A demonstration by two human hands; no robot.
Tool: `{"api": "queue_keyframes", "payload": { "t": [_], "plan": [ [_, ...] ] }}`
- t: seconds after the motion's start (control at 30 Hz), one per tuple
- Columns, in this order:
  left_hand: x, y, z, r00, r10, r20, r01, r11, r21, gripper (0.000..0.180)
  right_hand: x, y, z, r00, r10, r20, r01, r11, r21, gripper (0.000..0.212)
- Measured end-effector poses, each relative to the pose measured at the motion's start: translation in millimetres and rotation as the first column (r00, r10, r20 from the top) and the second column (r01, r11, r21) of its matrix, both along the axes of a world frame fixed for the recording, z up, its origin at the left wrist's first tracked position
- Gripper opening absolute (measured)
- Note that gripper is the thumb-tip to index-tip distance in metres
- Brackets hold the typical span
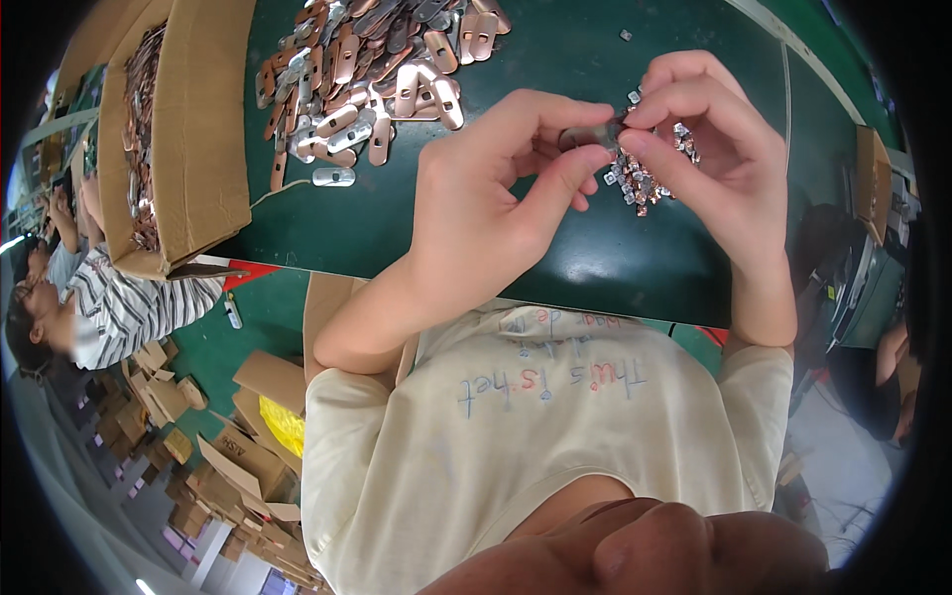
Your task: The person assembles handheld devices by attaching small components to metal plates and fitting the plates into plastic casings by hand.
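Observation:
My left hand pinches a small oval metal plate between thumb and forefinger above the green table. Against the plate's right end, my right hand has its thumb and fingertips pressed together; what they grip there is mostly hidden. Beneath and behind the right fingers lies a heap of small square metal pieces, silver and copper-coloured. To the left of my hands spreads a large pile of rounded copper-coloured and silver plates, with square holes showing in many. One silver plate rests at the pile's near edge.
A cardboard box filled with metal parts stands at the table's left edge. One small square piece sits apart at the far side. Cartons crowd the floor on the left, near a person in a striped shirt. Someone else's arm shows at right.

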State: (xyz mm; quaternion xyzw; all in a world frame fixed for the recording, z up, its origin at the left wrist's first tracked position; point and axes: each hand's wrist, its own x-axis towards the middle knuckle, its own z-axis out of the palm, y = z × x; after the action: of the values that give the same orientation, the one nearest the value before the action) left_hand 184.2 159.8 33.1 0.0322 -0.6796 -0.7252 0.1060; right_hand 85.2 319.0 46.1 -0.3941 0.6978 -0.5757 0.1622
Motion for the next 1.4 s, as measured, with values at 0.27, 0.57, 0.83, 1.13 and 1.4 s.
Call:
{"api": "queue_keyframes", "payload": {
  "t": [0.27, 0.57, 0.83, 1.13, 1.4],
  "plan": [
    [-16.1, -9.2, -10.7, 0.989, -0.146, 0.031, 0.145, 0.988, 0.046, 0.024, -7.6, -3.5, 2.0, 0.926, 0.037, 0.377, -0.027, 0.999, -0.033, 0.013],
    [-26.0, -29.2, -40.6, 0.972, -0.195, 0.135, 0.163, 0.963, 0.216, 0.031, -190.5, -3.7, -23.1, 0.769, -0.275, -0.577, 0.566, 0.712, 0.415, 0.05],
    [-24.2, -16.8, -77.8, 0.95, -0.28, 0.137, 0.244, 0.941, 0.236, 0.028, -386.6, 33.3, -78.5, 0.501, -0.45, -0.739, 0.862, 0.181, 0.473, 0.058],
    [-29.9, -18.6, -67.6, 0.954, -0.262, 0.145, 0.224, 0.945, 0.238, 0.03, -258.8, -5.9, -15.8, 0.976, -0.217, 0.035, 0.22, 0.97, -0.107, 0.029],
    [-32.6, -21.8, -23.9, 0.966, -0.203, 0.158, 0.189, 0.977, 0.1, 0.032, -64.2, 25.7, -12.9, 0.987, -0.161, -0.013, 0.147, 0.927, -0.344, 0.044]
  ]
}}
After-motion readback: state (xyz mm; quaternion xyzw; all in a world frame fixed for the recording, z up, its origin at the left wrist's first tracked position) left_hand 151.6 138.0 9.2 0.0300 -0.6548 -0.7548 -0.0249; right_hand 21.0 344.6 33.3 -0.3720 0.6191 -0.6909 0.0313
